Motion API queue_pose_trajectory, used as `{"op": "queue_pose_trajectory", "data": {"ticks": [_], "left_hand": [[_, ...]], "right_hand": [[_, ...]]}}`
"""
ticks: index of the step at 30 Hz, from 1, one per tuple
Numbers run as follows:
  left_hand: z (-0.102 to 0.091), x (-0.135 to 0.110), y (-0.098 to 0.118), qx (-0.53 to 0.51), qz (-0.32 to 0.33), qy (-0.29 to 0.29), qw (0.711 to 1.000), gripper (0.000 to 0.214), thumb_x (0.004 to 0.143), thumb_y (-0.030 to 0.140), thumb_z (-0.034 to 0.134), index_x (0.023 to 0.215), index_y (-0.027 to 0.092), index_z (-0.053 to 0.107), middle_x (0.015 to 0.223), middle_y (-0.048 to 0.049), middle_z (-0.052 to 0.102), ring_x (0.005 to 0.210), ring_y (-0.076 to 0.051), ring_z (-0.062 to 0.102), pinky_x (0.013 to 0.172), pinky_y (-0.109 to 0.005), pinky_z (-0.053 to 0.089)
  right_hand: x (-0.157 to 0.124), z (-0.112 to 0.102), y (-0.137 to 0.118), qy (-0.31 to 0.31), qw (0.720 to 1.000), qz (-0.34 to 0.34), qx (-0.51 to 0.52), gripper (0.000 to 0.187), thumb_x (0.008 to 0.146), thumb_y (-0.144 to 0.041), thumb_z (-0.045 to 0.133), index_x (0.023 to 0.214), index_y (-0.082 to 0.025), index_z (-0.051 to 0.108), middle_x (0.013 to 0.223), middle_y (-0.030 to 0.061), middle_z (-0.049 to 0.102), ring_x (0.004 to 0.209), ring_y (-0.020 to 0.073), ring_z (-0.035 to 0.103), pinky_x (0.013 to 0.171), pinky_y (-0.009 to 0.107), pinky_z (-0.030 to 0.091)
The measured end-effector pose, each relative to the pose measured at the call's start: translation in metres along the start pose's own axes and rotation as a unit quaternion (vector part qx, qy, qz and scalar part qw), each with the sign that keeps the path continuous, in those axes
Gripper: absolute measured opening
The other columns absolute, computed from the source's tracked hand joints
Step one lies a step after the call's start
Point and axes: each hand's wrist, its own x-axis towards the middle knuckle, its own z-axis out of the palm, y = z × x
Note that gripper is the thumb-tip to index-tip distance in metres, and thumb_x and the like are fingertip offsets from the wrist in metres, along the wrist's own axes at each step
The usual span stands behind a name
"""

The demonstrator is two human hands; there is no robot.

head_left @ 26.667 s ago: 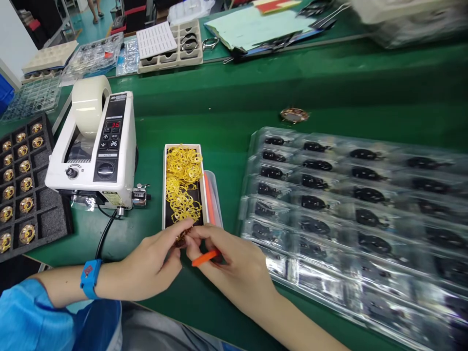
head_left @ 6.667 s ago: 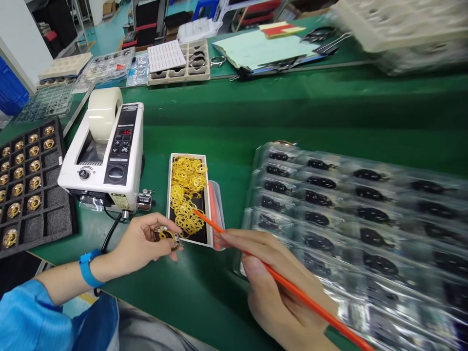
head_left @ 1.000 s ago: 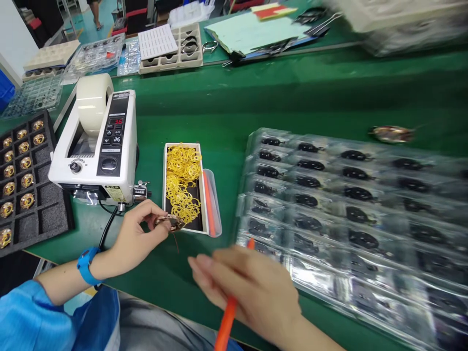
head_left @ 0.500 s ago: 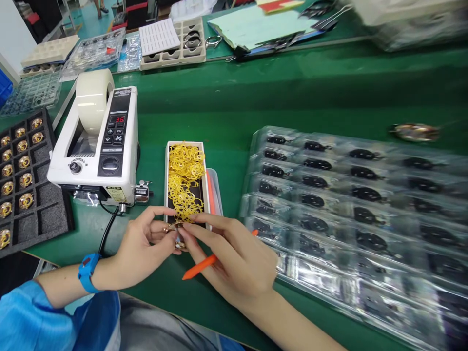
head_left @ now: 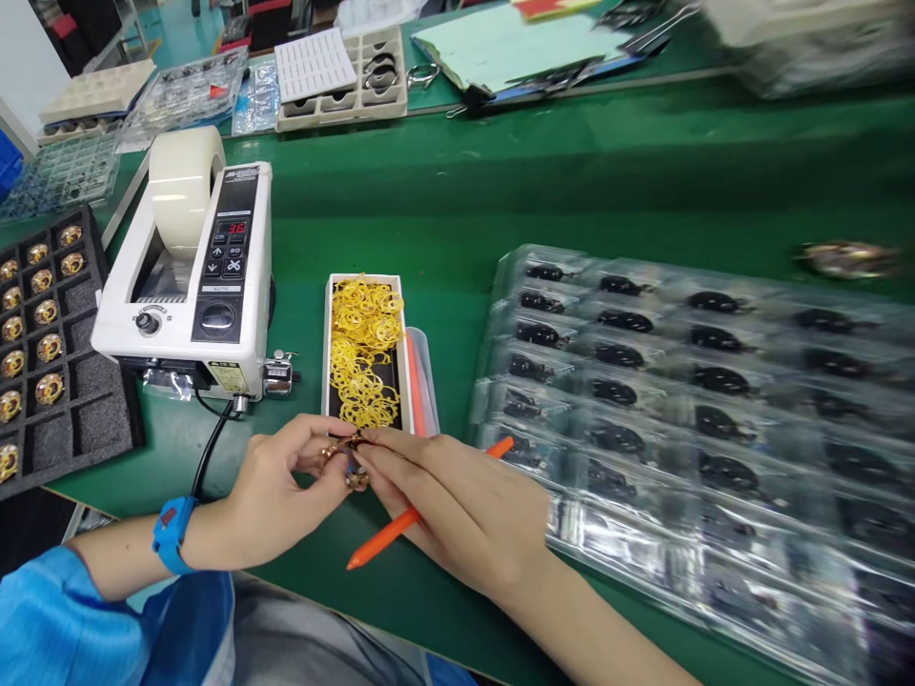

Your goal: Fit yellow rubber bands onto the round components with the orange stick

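Note:
My left hand (head_left: 286,486), a blue strap on its wrist, is closed with thumb and fingers around a small round gold-coloured metal part (head_left: 355,476). Fingertips of my right hand (head_left: 464,514) meet the upper side of this part, partly covering it. Through the right hand's grip runs an orange pen-like tool (head_left: 386,540), slanted with its pointed end down and left; the fingers hide its middle. Just beyond both hands lies a white box (head_left: 328,353) of thin yellow ring-shaped pieces (head_left: 367,319).
To the left stands a white tape dispenser (head_left: 182,348), beside a black foam tray (head_left: 92,429) of round gold parts. On the right lies a clear plastic tray (head_left: 572,562) with black parts. A shiny oval item (head_left: 847,259) rests beyond it, and papers (head_left: 515,48) lie at the back.
My right hand has flattened and shifted slightly over the gold part, and the orange tool's tip has swung a little down and left. More of the gold part shows now.

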Motion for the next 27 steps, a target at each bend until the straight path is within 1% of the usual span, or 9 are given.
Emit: {"op": "queue_pose_trajectory", "data": {"ticks": [7, 11, 15, 17, 20, 22, 24, 25, 27], "left_hand": [[-0.001, -0.001, 0.000, 0.051, 0.055, -0.004, 0.997, 0.020, 0.084, 0.017, 0.054, 0.103, 0.015, 0.062, 0.071, -0.0014, 0.071, 0.063, -0.011, 0.065, 0.061, -0.020, 0.053], [-0.001, -0.001, 0.001, 0.039, 0.049, -0.004, 0.998, 0.021, 0.084, 0.016, 0.053, 0.104, 0.014, 0.061, 0.075, -0.0033, 0.073, 0.066, -0.012, 0.068, 0.063, -0.021, 0.055], [-0.001, 0.000, 0.001, 0.022, 0.045, -0.011, 0.999, 0.021, 0.082, 0.015, 0.055, 0.103, 0.015, 0.060, 0.077, -0.0036, 0.073, 0.070, -0.013, 0.069, 0.066, -0.022, 0.055], [-0.001, 0.001, 0.001, -0.004, 0.024, -0.014, 1.000, 0.020, 0.080, 0.014, 0.057, 0.100, 0.016, 0.058, 0.077, -0.0025, 0.072, 0.070, -0.012, 0.068, 0.067, -0.022, 0.054], [-0.002, 0.005, 0.004, -0.099, -0.055, -0.024, 0.993, 0.015, 0.078, 0.017, 0.062, 0.089, 0.017, 0.052, 0.070, 0.0009, 0.068, 0.063, -0.010, 0.066, 0.063, -0.022, 0.053], [-0.005, 0.009, 0.006, -0.165, -0.113, -0.038, 0.979, 0.020, 0.075, 0.022, 0.067, 0.082, 0.018, 0.049, 0.065, 0.0021, 0.065, 0.057, -0.010, 0.063, 0.057, -0.021, 0.050], [-0.008, 0.014, 0.008, -0.198, -0.150, -0.046, 0.967, 0.026, 0.071, 0.027, 0.072, 0.078, 0.017, 0.049, 0.064, 0.0017, 0.064, 0.053, -0.009, 0.059, 0.050, -0.019, 0.045], [-0.010, 0.016, 0.009, -0.203, -0.160, -0.047, 0.965, 0.027, 0.069, 0.028, 0.074, 0.076, 0.016, 0.051, 0.064, 0.0013, 0.064, 0.051, -0.008, 0.057, 0.048, -0.018, 0.042], [-0.014, 0.018, 0.011, -0.203, -0.171, -0.045, 0.963, 0.027, 0.065, 0.028, 0.076, 0.072, 0.014, 0.055, 0.064, 0.0010, 0.062, 0.051, -0.006, 0.052, 0.045, -0.017, 0.036]], "right_hand": [[-0.003, 0.003, -0.004, 0.016, 1.000, 0.008, -0.024, 0.019, 0.093, -0.010, 0.048, 0.100, -0.021, 0.062, 0.082, 0.0063, 0.075, 0.059, 0.0149, 0.064, 0.050, 0.027, 0.049], [-0.004, 0.005, -0.007, 0.032, 0.999, 0.017, -0.036, 0.009, 0.090, -0.010, 0.057, 0.094, -0.017, 0.061, 0.078, 0.0089, 0.075, 0.057, 0.0152, 0.063, 0.049, 0.026, 0.048], [-0.004, 0.007, -0.010, 0.041, 0.998, 0.032, -0.039, 0.010, 0.088, -0.010, 0.061, 0.094, -0.018, 0.061, 0.078, 0.0086, 0.074, 0.057, 0.0154, 0.064, 0.050, 0.026, 0.049], [-0.002, 0.007, -0.012, 0.040, 0.997, 0.048, -0.035, 0.009, 0.089, -0.011, 0.059, 0.092, -0.019, 0.060, 0.078, 0.0069, 0.074, 0.059, 0.0154, 0.064, 0.050, 0.025, 0.049], [0.000, 0.004, -0.015, 0.035, 0.992, 0.122, 0.009, 0.004, 0.092, -0.022, 0.057, 0.088, -0.021, 0.057, 0.073, 0.0056, 0.069, 0.055, 0.0143, 0.061, 0.045, 0.024, 0.046], [0.001, 0.000, -0.014, 0.060, 0.977, 0.189, 0.085, 0.007, 0.092, -0.028, 0.057, 0.092, -0.021, 0.056, 0.074, 0.0047, 0.065, 0.049, 0.0122, 0.054, 0.041, 0.024, 0.043], [0.001, -0.006, -0.012, 0.081, 0.952, 0.246, 0.165, 0.008, 0.093, -0.026, 0.056, 0.099, -0.022, 0.054, 0.073, 0.0024, 0.060, 0.048, 0.0114, 0.049, 0.041, 0.023, 0.041], [0.001, -0.009, -0.010, 0.068, 0.941, 0.266, 0.195, 0.008, 0.093, -0.023, 0.054, 0.101, -0.023, 0.053, 0.072, 0.0009, 0.058, 0.049, 0.0114, 0.049, 0.041, 0.023, 0.041], [0.002, -0.013, -0.006, -0.001, 0.930, 0.286, 0.231, 0.009, 0.095, -0.018, 0.051, 0.100, -0.024, 0.054, 0.070, -0.0007, 0.058, 0.052, 0.0115, 0.052, 0.044, 0.022, 0.042]]}}
